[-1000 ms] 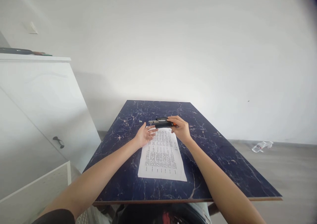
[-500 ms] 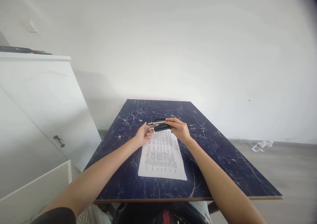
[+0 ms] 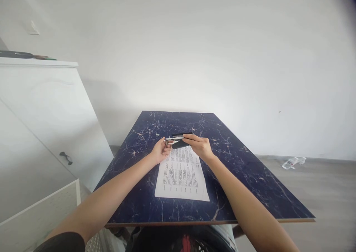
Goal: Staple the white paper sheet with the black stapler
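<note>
A black stapler (image 3: 180, 144) is spread apart above the far end of a printed sheet of paper (image 3: 182, 177), with its pale metal rail showing between two black halves. My right hand (image 3: 201, 146) grips the stapler from the right, fingers over its body. At its left end, my left hand (image 3: 161, 150) is closed with thumb and fingers at the tip of the metal rail. Any small piece between those left fingers is too small to make out. The sheet lies flat under both hands, its text running down toward me.
The dark blue marble-patterned table (image 3: 236, 185) reaches to the white wall. A white cabinet (image 3: 41, 107) stands at the left, with dark items on top. A white-framed panel (image 3: 41, 211) is at the lower left. Clear crumpled plastic (image 3: 293, 163) lies on the floor at right.
The stapler's two black halves are a little wider apart, and my right-hand fingers have shifted slightly left along it. My left hand has stayed at its left end.
</note>
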`<state>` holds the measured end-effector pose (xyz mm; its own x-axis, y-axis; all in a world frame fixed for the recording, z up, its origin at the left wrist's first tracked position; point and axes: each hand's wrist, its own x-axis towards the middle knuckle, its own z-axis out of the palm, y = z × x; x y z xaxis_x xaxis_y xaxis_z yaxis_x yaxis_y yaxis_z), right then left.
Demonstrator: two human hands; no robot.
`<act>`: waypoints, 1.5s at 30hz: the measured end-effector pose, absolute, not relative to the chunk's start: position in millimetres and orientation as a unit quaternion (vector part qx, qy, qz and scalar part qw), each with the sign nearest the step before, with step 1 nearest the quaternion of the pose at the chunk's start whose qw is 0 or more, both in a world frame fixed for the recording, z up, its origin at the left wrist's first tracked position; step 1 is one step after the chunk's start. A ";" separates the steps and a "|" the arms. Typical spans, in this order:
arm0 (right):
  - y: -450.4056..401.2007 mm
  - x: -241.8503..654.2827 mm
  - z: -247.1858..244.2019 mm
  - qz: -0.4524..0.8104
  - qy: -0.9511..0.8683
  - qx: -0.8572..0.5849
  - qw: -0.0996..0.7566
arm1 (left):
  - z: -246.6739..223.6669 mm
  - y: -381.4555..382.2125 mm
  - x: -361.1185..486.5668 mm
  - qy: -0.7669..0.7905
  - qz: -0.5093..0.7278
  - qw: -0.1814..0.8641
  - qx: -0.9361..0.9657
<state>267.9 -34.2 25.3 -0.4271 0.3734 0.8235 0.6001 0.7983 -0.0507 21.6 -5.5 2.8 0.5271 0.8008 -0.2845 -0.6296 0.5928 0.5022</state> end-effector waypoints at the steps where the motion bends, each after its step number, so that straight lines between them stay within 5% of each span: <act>1: -34.6 268.1 24.8 -0.126 -0.834 -0.295 0.449 | 3.0 -5.8 21.7 0.252 0.417 0.856 0.170; 6: -34.9 265.3 24.7 -0.077 -0.805 -0.333 0.485 | 0.7 -5.6 23.2 0.264 0.436 0.839 0.193; 11: -30.4 265.2 30.4 0.087 -0.708 -0.418 0.562 | -1.7 -3.8 21.6 0.287 0.598 0.705 0.253; 17: -20.9 271.4 22.7 0.415 -0.544 -0.508 0.523 | -0.8 -4.2 18.3 0.327 0.688 0.556 0.334; 23: -21.0 263.9 13.6 0.529 -0.488 -0.511 0.470 | 9.3 -22.2 27.3 0.267 0.687 0.526 0.425; 29: -16.7 262.8 3.1 0.553 -0.503 -0.490 0.447 | 14.8 -39.7 37.3 0.218 0.589 0.588 0.510; 35: -15.0 266.1 0.6 0.538 -0.527 -0.506 0.419 | 11.9 -47.7 37.4 0.227 0.547 0.533 0.604; 40: -14.6 278.3 14.0 0.452 -0.607 -0.543 0.362 | 14.6 -54.9 38.9 0.263 0.500 0.540 0.624; 45: -19.0 281.5 31.5 0.270 -0.633 -0.561 0.460 | 15.3 -53.4 38.9 0.275 0.471 0.421 0.725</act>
<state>281.5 -19.0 31.5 0.0529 0.9589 0.2786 0.4624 0.2238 -0.8580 38.9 -53.4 15.3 0.4049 0.7957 0.4505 0.0029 -0.4938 0.8696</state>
